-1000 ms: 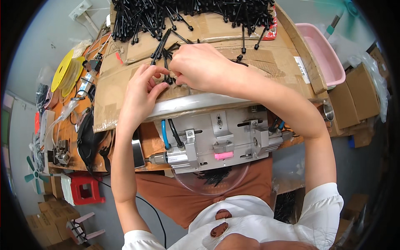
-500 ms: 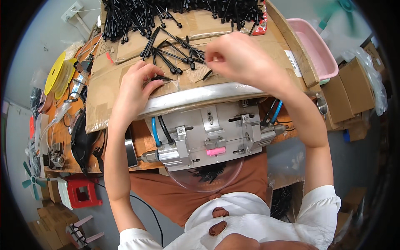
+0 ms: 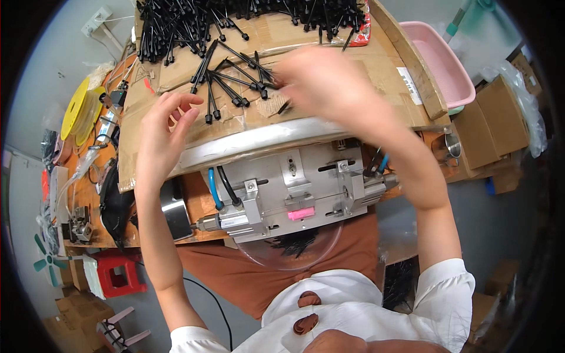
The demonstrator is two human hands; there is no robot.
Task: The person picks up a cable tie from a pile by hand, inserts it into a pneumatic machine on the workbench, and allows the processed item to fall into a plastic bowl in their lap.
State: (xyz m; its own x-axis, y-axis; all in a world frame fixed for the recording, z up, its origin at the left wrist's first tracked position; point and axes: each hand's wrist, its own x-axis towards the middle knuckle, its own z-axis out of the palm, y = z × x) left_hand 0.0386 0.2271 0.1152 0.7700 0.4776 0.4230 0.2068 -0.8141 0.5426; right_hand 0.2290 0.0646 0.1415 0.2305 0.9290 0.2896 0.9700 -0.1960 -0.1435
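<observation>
Since the earlier frame the right hand (image 3: 321,76) has moved left across the cardboard sheet (image 3: 329,44) to the loose fan of black cable ties (image 3: 232,76), while the left hand (image 3: 168,126) has drawn back from them. The left hand lies open, fingers spread, on the cardboard just left of the ties; the right hand is motion-blurred, so its grip cannot be told, though it appears to touch the ties' right ends. A larger heap of ties (image 3: 235,17) lies beyond, and a metal fixture (image 3: 294,194) is mounted at the desk (image 3: 88,170) edge below.
</observation>
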